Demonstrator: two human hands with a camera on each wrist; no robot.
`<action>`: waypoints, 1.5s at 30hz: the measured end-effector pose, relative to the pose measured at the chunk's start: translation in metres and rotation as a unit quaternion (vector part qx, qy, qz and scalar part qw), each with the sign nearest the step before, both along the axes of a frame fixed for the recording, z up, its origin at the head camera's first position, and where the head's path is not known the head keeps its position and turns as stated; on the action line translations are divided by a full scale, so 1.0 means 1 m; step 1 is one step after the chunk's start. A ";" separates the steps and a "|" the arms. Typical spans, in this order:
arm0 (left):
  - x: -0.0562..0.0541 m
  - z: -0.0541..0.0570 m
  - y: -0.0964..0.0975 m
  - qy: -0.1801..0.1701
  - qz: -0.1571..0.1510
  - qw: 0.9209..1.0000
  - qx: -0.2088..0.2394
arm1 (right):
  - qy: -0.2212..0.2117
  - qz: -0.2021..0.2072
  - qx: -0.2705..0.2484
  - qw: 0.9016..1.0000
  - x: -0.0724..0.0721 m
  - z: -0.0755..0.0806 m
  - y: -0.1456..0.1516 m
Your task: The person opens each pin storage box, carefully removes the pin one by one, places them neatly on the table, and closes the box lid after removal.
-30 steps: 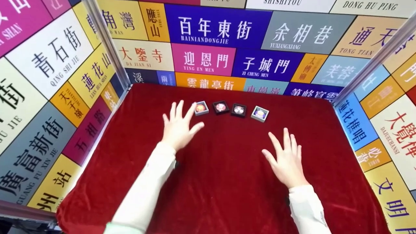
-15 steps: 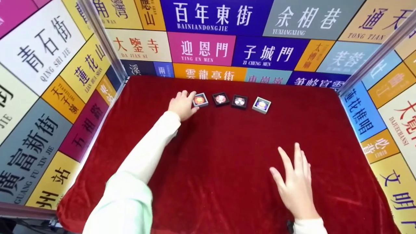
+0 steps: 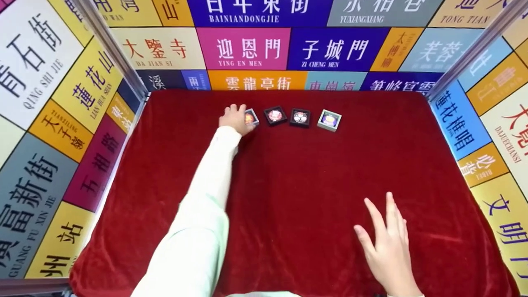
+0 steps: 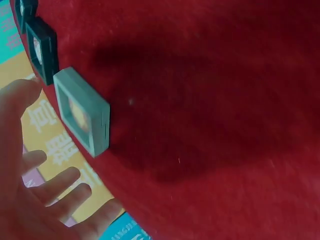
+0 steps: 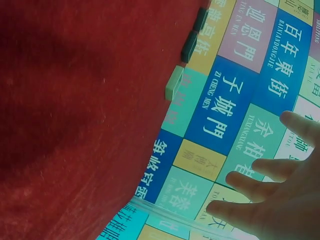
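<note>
At the back left of the red cloth, my left hand (image 3: 234, 119) reaches to a small grey square box (image 3: 250, 118) with an orange round picture inside. In the left wrist view the fingers are spread and loosely bent beside this grey box (image 4: 85, 112), with a gap to it. Two black boxes, one (image 3: 275, 115) with a red-and-white disc and one (image 3: 300, 118) with a white-and-dark disc, sit to its right. A pale grey-green box (image 3: 329, 120) with a blue-and-yellow disc ends the row. My right hand (image 3: 390, 247) hovers over the cloth at front right, fingers straight, holding nothing.
A red velvet cloth (image 3: 297, 185) covers the table. Upright panels (image 3: 243, 48) with coloured street-name signs stand at the back and both sides, joined by metal corner posts (image 3: 119, 49). The boxes sit close to the back panel.
My left hand has moved forward to the leftmost grey box, its fingers drawing in from a wide spread. My right hand has shifted back towards the front edge. The head view has shifted a little.
</note>
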State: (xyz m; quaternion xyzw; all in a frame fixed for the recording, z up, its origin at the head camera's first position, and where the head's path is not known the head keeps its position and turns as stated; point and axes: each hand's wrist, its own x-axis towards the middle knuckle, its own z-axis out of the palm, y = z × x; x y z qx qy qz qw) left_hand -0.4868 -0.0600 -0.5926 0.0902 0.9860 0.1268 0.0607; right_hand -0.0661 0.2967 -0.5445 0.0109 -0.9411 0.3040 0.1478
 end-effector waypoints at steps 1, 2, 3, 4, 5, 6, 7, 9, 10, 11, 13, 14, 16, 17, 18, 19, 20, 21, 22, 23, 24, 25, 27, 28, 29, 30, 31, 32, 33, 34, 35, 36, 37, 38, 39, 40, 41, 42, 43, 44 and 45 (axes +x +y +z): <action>-0.002 -0.003 0.004 -0.005 0.001 1.000 0.004 | -0.003 0.001 0.001 1.000 0.001 0.000 0.000; -0.005 -0.006 0.007 -0.011 0.002 1.000 0.008 | -0.006 0.002 0.002 1.000 0.002 0.000 0.000; -0.007 -0.009 0.010 -0.015 0.005 1.000 0.011 | -0.010 0.002 0.001 1.000 0.003 -0.001 0.000; -0.009 -0.011 0.012 -0.018 0.010 1.000 0.014 | -0.013 0.002 0.001 1.000 0.004 -0.001 0.000; -0.012 -0.013 0.013 -0.020 0.015 1.000 0.013 | -0.016 0.001 0.000 1.000 0.006 -0.001 0.000; -0.014 -0.015 0.014 -0.021 0.022 0.999 0.011 | -0.017 -0.001 -0.001 1.000 0.007 -0.002 0.001; -0.017 -0.016 0.015 -0.021 0.028 0.999 0.010 | -0.019 -0.004 -0.002 1.000 0.008 -0.002 0.001; -0.022 -0.017 0.016 -0.019 0.035 0.999 0.009 | -0.024 -0.011 -0.006 1.000 0.011 -0.004 0.002; -0.024 -0.018 0.017 -0.019 0.034 0.999 0.009 | -0.026 -0.015 -0.008 1.000 0.012 -0.004 0.002; -0.026 -0.019 0.018 -0.021 0.030 0.999 0.012 | -0.028 -0.019 -0.009 0.999 0.012 -0.005 0.002; -0.029 -0.020 0.019 -0.026 0.021 0.999 0.019 | -0.033 -0.024 -0.009 0.999 0.013 -0.006 0.002; -0.030 -0.022 0.019 -0.029 0.017 0.999 0.021 | -0.035 -0.025 -0.010 0.999 0.013 -0.007 0.001; -0.031 -0.024 0.020 -0.032 0.016 0.999 0.023 | -0.037 -0.024 -0.010 0.999 0.012 -0.008 0.000; -0.031 -0.024 0.020 -0.031 0.017 0.999 0.022 | -0.038 -0.022 -0.010 0.999 0.012 -0.009 0.000; -0.032 -0.025 0.020 -0.030 0.020 0.999 0.021 | -0.038 -0.021 -0.011 0.999 0.011 -0.009 0.000; -0.032 -0.025 0.020 -0.029 0.023 0.999 0.023 | -0.038 -0.020 -0.011 0.999 0.011 -0.010 0.000; -0.032 -0.025 0.020 -0.029 0.026 0.999 0.024 | -0.037 -0.019 -0.011 0.999 0.010 -0.010 0.000; -0.033 -0.025 0.020 -0.028 0.029 0.999 0.028 | -0.037 -0.018 -0.010 0.999 0.010 -0.011 0.000; -0.033 -0.026 0.019 -0.029 0.030 0.999 0.031 | -0.037 -0.018 -0.009 0.999 0.009 -0.011 0.000; -0.034 -0.026 0.019 -0.030 0.030 0.998 0.036 | -0.037 -0.018 -0.009 0.999 0.008 -0.011 0.000; -0.034 -0.025 0.019 -0.032 0.029 0.998 0.041 | -0.036 -0.018 -0.009 0.999 0.008 -0.011 0.000; -0.035 -0.024 0.020 -0.033 0.028 0.998 0.046 | -0.037 -0.018 -0.008 0.999 0.008 -0.012 0.000; -0.035 -0.021 0.020 -0.032 0.025 0.998 0.055 | -0.027 -0.018 -0.008 0.999 0.007 -0.014 -0.001; -0.034 -0.019 0.020 -0.031 0.021 0.998 0.059 | -0.023 -0.018 -0.008 1.000 0.007 -0.016 -0.002; -0.033 -0.017 0.019 -0.029 0.016 0.997 0.063 | -0.022 -0.018 -0.009 1.000 0.007 -0.017 -0.004; -0.031 -0.013 0.018 -0.025 0.011 0.997 0.066 | -0.022 -0.019 -0.011 1.000 0.007 -0.019 -0.005; -0.029 -0.008 0.017 -0.018 0.004 0.998 0.067 | -0.023 -0.020 -0.013 0.999 0.007 -0.021 -0.006; -0.025 -0.002 0.017 -0.012 -0.006 0.998 0.066 | -0.024 -0.020 -0.015 0.999 0.007 -0.022 -0.008; -0.019 0.005 0.017 -0.005 -0.018 0.998 0.065 | -0.029 -0.020 -0.017 0.999 0.007 -0.023 -0.009; -0.012 0.013 0.018 0.004 -0.032 0.997 0.064 | -0.038 -0.020 -0.020 0.999 0.007 -0.024 -0.010; -0.003 0.023 0.019 0.017 -0.047 0.997 0.065 | -0.046 -0.019 -0.021 0.999 0.007 -0.025 -0.011; 0.010 0.034 0.020 0.034 -0.061 0.995 0.066 | -0.050 -0.019 -0.022 0.998 0.006 -0.025 -0.011; 0.025 0.046 0.021 0.054 -0.076 0.993 0.072 | -0.052 -0.017 -0.021 0.998 0.006 -0.025 -0.012; 0.042 0.058 0.022 0.077 -0.092 0.989 0.081 | -0.053 -0.015 -0.022 0.998 0.005 -0.025 -0.012; 0.061 0.070 0.022 0.102 -0.106 0.985 0.095 | -0.053 -0.013 -0.023 0.998 0.004 -0.025 -0.012; 0.081 0.082 0.022 0.128 -0.119 0.978 0.110 | -0.052 -0.011 -0.025 0.998 0.003 -0.025 -0.012; 0.103 0.093 0.021 0.156 -0.131 0.971 0.127 | -0.049 -0.009 -0.026 0.998 0.002 -0.025 -0.012; 0.125 0.104 0.019 0.184 -0.143 0.962 0.140 | -0.046 -0.007 -0.028 0.999 0.001 -0.024 -0.012; 0.146 0.114 0.017 0.209 -0.153 0.953 0.156 | -0.041 -0.005 -0.031 0.999 0.000 -0.024 -0.011; 0.167 0.122 0.014 0.231 -0.160 0.945 0.170 | -0.036 -0.003 -0.032 0.999 -0.001 -0.023 -0.011; 0.186 0.130 0.011 0.250 -0.165 0.937 0.182 | -0.031 -0.002 -0.033 0.999 -0.002 -0.022 -0.010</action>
